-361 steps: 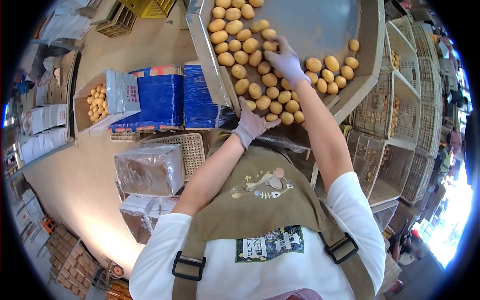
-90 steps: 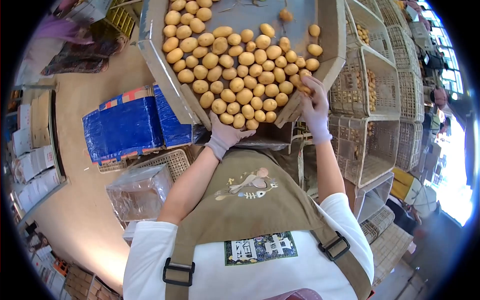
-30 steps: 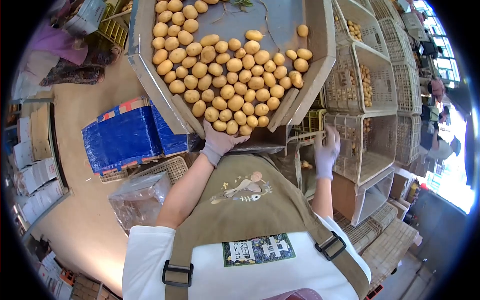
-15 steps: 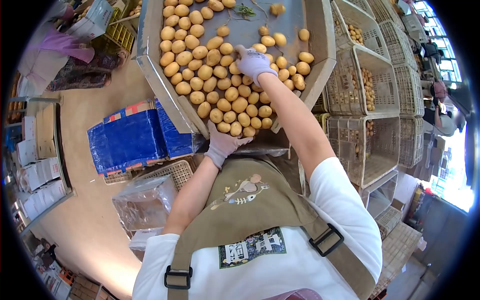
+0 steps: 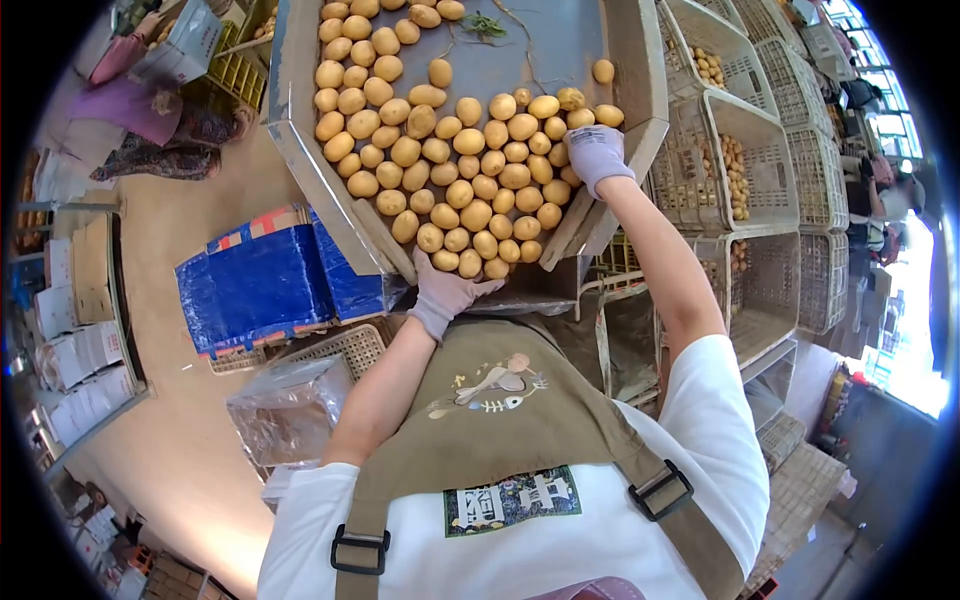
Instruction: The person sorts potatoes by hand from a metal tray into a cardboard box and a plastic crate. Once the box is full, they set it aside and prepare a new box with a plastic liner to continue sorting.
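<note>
Many potatoes [image 5: 461, 193] lie in a grey metal tray [image 5: 560, 40] with raised sides that narrows toward me. My left hand [image 5: 442, 297], in a pale glove, is at the narrow mouth of the tray. Its thumb is spread to the right beneath the nearest potatoes, and its other fingers reach up by the left lip. My right hand [image 5: 598, 158], also gloved, rests over potatoes along the right wall. Its knuckles face me and its fingertips are hidden, so I cannot tell whether it grips one. Green leaves [image 5: 486, 27] and a thin root stem lie farther up the tray.
Stacked plastic crates [image 5: 755, 160], some with potatoes, line the right side. A blue-covered box [image 5: 255, 285] and a plastic-wrapped box [image 5: 285, 405] stand at the left. Another person in purple [image 5: 130, 105] is at the upper left.
My right hand has moved right and a little nearer to me, from mid-tray to the right wall. Potatoes have shifted toward the mouth and right side. My left hand stays at the mouth.
</note>
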The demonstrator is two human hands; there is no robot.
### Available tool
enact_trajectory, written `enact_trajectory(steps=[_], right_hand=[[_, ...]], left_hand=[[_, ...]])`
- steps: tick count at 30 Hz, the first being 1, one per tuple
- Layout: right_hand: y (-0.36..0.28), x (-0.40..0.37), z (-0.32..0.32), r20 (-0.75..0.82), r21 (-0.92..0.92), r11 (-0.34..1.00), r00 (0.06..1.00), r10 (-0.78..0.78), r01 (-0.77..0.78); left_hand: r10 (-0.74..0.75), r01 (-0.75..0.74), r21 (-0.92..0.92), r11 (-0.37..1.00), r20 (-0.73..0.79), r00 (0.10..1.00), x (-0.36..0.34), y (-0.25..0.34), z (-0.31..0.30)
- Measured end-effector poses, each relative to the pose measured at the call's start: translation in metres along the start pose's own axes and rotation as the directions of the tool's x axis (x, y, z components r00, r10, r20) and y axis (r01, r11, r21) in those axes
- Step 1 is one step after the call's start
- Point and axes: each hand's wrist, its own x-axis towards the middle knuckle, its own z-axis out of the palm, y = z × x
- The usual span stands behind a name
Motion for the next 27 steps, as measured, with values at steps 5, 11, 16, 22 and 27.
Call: enact_trajectory(steps=[5, 11, 16, 22, 27], right_hand=[[0.014, -0.003, 0.014, -0.172, 0.296, 0.955, 0.985, 0.014, 0.038], [0.081, -0.047, 0.013, -0.841, 0.216, 0.896, 0.541, -0.031, 0.387], [0.127, -0.048, -0.004, -0.773, 0.3, 0.926, 0.51, 0.376, -0.229], [-0.048, 0.019, -0.022, -0.631, 0.254, 0.95, 0.776, 0.019, 0.182], [-0.047, 0.027, -0.038, -0.606, 0.37, 0.887, 0.795, 0.006, 0.276]], left_hand=[[-0.061, 0.056, -0.067, 0.996, -0.07, 0.996, -0.002, 0.002, -0.001], [-0.026, 0.019, -0.042, 0.999, -0.16, 0.987, -0.001, 0.0, 0.0], [-0.011, 0.002, -0.064, 0.998, -0.136, 0.991, -0.001, 0.001, 0.005], [-0.046, 0.045, -0.014, 0.999, -0.087, 0.995, -0.001, 0.003, 0.004], [-0.005, 0.006, 0.011, 1.0, -0.094, 0.996, -0.005, 0.0, 0.006]])
